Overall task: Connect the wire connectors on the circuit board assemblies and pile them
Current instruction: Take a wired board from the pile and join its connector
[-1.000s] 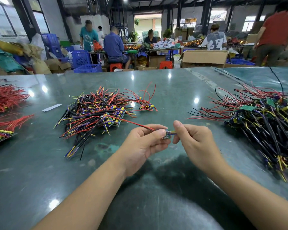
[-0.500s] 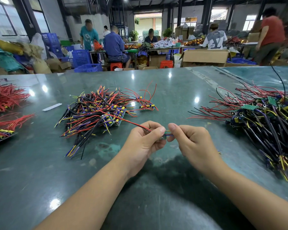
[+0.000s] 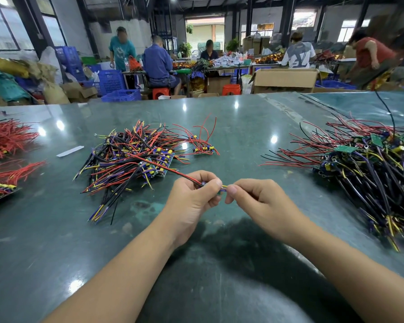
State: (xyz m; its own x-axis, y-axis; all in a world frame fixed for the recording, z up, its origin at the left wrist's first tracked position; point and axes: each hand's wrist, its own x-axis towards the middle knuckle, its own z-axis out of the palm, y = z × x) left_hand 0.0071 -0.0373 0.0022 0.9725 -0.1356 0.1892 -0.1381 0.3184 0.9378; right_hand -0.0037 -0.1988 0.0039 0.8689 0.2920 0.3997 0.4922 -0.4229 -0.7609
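Observation:
My left hand [image 3: 191, 199] grips a small circuit board assembly, mostly hidden by its fingers, whose red and black wires [image 3: 173, 171] trail up and left over the table. My right hand [image 3: 254, 197] pinches the yellow and purple wires [image 3: 224, 188] that stick out between the two hands. A pile of assemblies [image 3: 135, 159] with red, black, yellow and purple wires lies left of centre. One assembly [image 3: 203, 149] lies apart at that pile's right. A larger tangled heap of assemblies [image 3: 369, 169] fills the right side.
The dark green glossy table [image 3: 231, 127] carries bundles of red wires [image 3: 5, 138] at the left edge and a white strip [image 3: 70, 151]. Behind the table stand a cardboard box [image 3: 285, 79], blue crates [image 3: 112, 82], red stools and several people at other benches.
Both hands have come closer together around the small assembly. The person in red at the back right has bent down.

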